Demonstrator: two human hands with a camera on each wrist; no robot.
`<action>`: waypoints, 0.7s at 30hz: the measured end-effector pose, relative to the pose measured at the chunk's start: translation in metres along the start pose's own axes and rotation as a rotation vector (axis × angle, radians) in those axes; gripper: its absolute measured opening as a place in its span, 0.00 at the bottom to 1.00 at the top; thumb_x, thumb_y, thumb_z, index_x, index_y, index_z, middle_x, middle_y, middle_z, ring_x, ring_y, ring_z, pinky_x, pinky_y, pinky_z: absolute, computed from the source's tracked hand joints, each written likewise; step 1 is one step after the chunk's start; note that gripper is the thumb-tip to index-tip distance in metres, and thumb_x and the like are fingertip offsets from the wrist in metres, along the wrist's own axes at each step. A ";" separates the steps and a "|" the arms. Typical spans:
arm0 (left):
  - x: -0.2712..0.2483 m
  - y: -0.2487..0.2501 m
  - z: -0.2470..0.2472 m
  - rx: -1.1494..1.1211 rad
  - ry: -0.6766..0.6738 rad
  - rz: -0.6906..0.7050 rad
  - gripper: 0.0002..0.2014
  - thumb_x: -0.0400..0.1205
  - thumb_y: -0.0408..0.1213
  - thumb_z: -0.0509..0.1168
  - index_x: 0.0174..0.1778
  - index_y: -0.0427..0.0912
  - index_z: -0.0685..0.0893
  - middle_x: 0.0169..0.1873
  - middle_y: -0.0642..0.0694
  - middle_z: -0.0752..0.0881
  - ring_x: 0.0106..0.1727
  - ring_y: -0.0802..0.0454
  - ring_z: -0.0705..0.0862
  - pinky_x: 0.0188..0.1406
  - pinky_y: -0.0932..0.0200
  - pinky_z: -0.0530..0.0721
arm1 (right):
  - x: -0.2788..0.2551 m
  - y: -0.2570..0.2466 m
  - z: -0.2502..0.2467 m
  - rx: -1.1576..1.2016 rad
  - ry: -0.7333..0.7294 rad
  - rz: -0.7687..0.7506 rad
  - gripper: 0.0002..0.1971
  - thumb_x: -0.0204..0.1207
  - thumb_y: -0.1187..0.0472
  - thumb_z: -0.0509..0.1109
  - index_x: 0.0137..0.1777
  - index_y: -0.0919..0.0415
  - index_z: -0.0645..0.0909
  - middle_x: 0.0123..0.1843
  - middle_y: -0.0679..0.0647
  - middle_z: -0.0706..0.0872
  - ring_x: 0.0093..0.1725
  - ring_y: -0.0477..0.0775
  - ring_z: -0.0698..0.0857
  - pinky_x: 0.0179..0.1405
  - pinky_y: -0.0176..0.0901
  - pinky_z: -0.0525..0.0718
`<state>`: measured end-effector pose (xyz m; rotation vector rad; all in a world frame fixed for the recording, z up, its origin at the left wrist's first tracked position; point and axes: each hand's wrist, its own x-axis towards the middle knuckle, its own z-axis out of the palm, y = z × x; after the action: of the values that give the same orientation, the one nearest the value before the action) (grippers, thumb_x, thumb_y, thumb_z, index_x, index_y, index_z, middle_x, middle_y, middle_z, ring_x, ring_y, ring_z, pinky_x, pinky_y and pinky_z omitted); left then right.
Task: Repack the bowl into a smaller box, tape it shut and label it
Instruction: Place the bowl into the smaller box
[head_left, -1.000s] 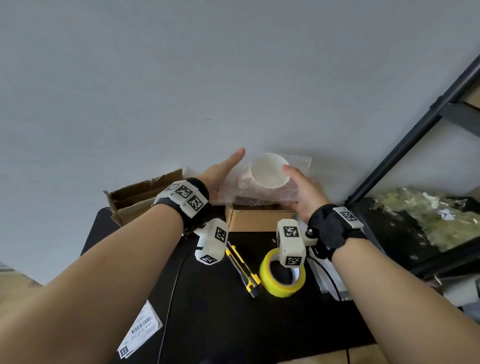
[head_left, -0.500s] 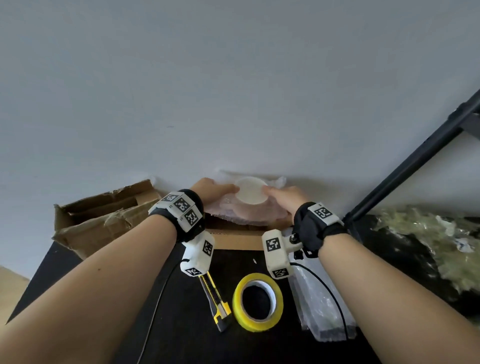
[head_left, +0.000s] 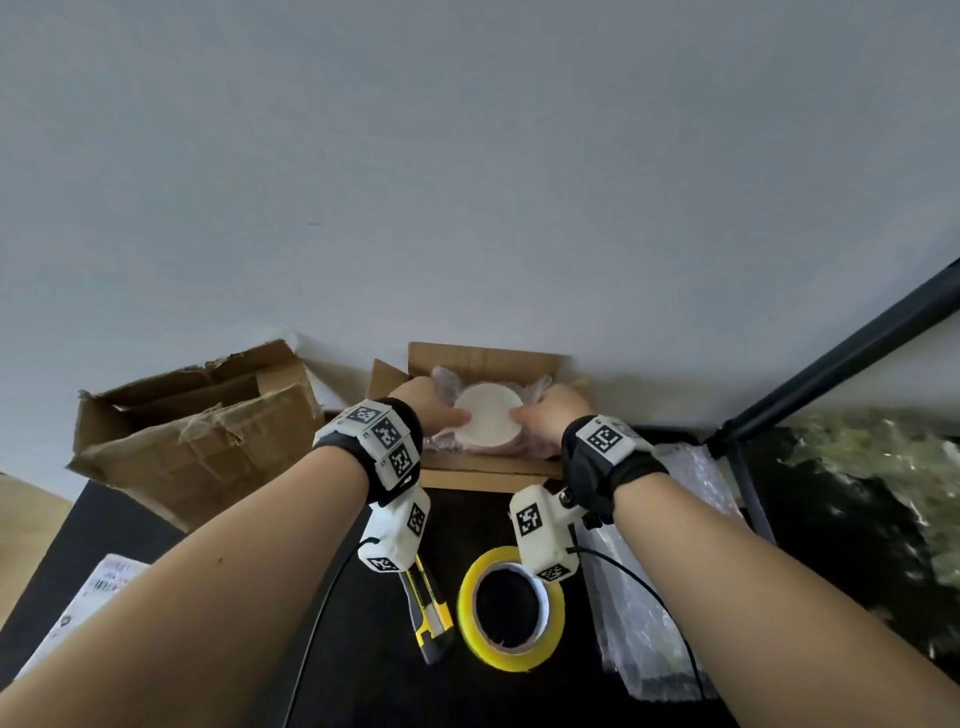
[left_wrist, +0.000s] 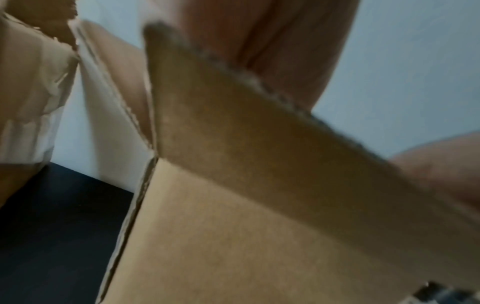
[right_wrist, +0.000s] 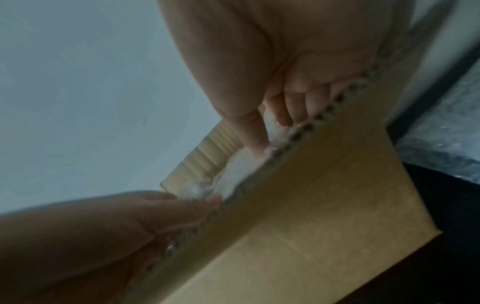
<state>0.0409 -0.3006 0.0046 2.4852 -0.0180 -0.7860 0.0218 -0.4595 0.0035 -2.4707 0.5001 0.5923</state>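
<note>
A white bowl (head_left: 488, 420) wrapped in clear bubble wrap (head_left: 444, 379) sits upside down inside the small open cardboard box (head_left: 488, 358) at the table's back edge. My left hand (head_left: 431, 410) holds the wrapped bowl on its left side, my right hand (head_left: 545, 415) on its right, thumbs on the bowl's base. In the right wrist view, the right fingers (right_wrist: 285, 107) curl down into the bubble wrap (right_wrist: 233, 170) behind the box's near flap (right_wrist: 324, 195). The left wrist view shows only the box wall (left_wrist: 259, 205), blurred.
A larger torn cardboard box (head_left: 197, 431) lies at the left. A yellow tape roll (head_left: 511, 608), a yellow utility knife (head_left: 428, 608) and a strip of bubble wrap (head_left: 644, 597) lie in front on the black table (head_left: 208, 649). A label sheet (head_left: 98, 592) is at the front left. A black rack post (head_left: 831, 364) stands right.
Both hands have lowered the wrapped bowl from above the small box down into it, and the bubble wrap has gathered in around the bowl.
</note>
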 end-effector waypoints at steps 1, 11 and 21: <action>0.000 0.000 0.003 0.028 0.004 0.007 0.22 0.83 0.44 0.64 0.66 0.30 0.76 0.60 0.36 0.83 0.61 0.43 0.82 0.57 0.54 0.79 | 0.001 0.001 0.003 -0.039 0.002 -0.015 0.24 0.80 0.55 0.65 0.71 0.70 0.74 0.65 0.64 0.83 0.62 0.62 0.84 0.54 0.46 0.81; 0.004 -0.010 0.004 0.357 0.300 0.217 0.21 0.74 0.40 0.72 0.59 0.39 0.73 0.55 0.42 0.81 0.55 0.41 0.83 0.46 0.53 0.80 | 0.002 0.005 -0.007 -0.364 0.261 -0.204 0.10 0.73 0.61 0.71 0.53 0.62 0.85 0.54 0.60 0.89 0.56 0.62 0.86 0.52 0.46 0.83; 0.015 -0.014 0.015 0.679 0.026 0.266 0.12 0.84 0.40 0.58 0.53 0.40 0.85 0.53 0.43 0.86 0.57 0.44 0.84 0.54 0.52 0.82 | -0.004 0.002 0.026 -0.688 -0.004 -0.324 0.15 0.81 0.62 0.62 0.64 0.58 0.82 0.60 0.59 0.86 0.60 0.60 0.84 0.46 0.46 0.80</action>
<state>0.0435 -0.2986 -0.0210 3.0230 -0.6965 -0.7107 0.0096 -0.4450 -0.0153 -3.0960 -0.1495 0.7179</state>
